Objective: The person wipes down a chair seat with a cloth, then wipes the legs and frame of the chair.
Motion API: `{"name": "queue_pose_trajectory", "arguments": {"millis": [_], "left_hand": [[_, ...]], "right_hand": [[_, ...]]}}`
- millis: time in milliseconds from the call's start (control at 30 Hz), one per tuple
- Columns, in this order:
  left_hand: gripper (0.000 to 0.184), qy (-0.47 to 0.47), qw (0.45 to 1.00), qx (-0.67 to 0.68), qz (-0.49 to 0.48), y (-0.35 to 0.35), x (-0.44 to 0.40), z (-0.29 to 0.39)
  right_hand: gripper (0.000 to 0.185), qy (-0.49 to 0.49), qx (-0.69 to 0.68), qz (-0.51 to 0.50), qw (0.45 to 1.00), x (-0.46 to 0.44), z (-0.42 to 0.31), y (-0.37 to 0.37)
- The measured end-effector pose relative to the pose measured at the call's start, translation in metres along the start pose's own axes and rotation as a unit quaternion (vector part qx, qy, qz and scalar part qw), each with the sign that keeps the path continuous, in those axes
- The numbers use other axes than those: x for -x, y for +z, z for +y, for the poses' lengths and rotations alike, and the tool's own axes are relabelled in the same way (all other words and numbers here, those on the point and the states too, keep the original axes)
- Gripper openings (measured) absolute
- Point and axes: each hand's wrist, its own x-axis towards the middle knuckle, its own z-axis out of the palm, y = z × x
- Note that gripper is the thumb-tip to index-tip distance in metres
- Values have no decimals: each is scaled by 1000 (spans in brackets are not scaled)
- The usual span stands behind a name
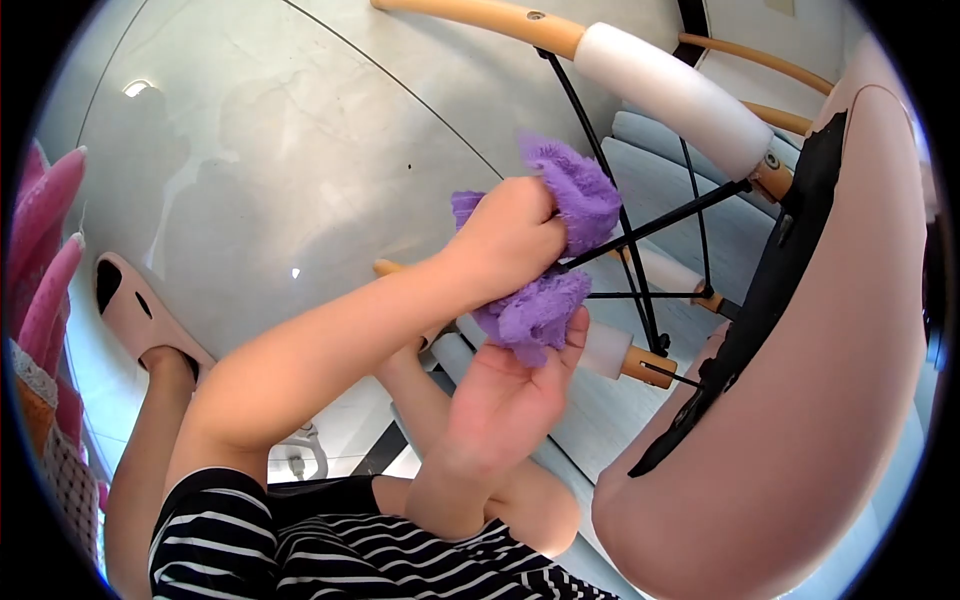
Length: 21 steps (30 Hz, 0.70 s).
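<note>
A purple cloth (575, 195) is bunched around a thin black metal rod (690, 218) on an overturned chair. My left hand (510, 235) is closed in a fist on the cloth, with parts of it sticking out above and below. Just below, my right hand (510, 395) is palm up under the cloth's lower bunch (540, 310); its thumb shows at the side, and the cloth hides most fingers. The chair has a pink seat shell (810, 400), a black underside strip (785, 270), and wooden legs (475, 14), one with a white sleeve (670, 95).
More wooden legs (760, 62) show behind the chair at the upper right. Pale blue-grey boards (610, 430) lie beneath it. A pink slipper (145, 305) is on a foot on the glossy tiled floor (270, 180). Pink pointed fabric (45, 240) hangs at the left edge.
</note>
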Motion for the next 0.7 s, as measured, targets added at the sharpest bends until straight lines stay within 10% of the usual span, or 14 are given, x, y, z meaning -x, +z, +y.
{"name": "queue_pose_trajectory", "arguments": {"millis": [400, 500, 600, 700], "left_hand": [[17, 33, 986, -14, -160, 0, -1, 0], [15, -36, 950, -112, -288, -25, 0, 3], [12, -363, 874, 197, -255, -35, 15, -30], [7, -238, 916, 147, -289, -34, 18, -59]], "right_hand": [[33, -22, 25, -1, 999, 6, 3, 2], [35, 19, 48, 6, 999, 16, 15, 5], [38, 69, 81, 3, 994, 29, 28, 4], [36, 68, 108, 2, 992, 31, 34, 0]]}}
